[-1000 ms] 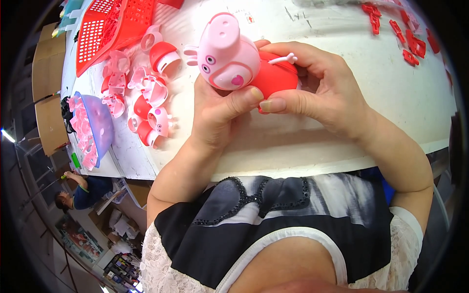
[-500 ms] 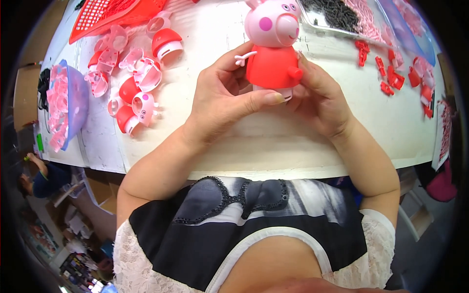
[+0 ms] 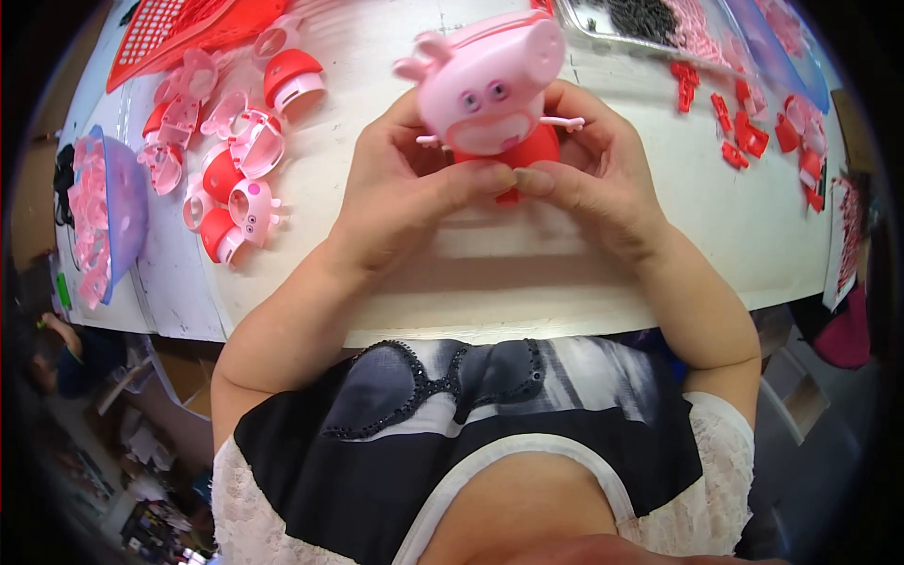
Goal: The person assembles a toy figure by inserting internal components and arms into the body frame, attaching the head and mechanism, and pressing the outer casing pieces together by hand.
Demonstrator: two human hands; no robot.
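A pink toy pig figure (image 3: 490, 104) with a red body is held up over the table between both hands, its head tilted and its face toward me. My left hand (image 3: 400, 184) wraps the red body from the left. My right hand (image 3: 598, 169) grips it from the right. Both thumbs press side by side on the front of the body, below the snout. Two thin pink arms stick out at the sides. The fingers hide the figure's lower back.
Loose pink and red toy parts (image 3: 252, 141) lie to the left, beside a blue bowl (image 3: 129, 212) of pink pieces and a red perforated basket (image 3: 141, 52). On the right are small red parts (image 3: 751, 137) and a clear tray (image 3: 650, 49) with black and pink pieces.
The figure has turned from facing right to facing me, and its head has tipped. Both thumbs have come together on the front of its body.
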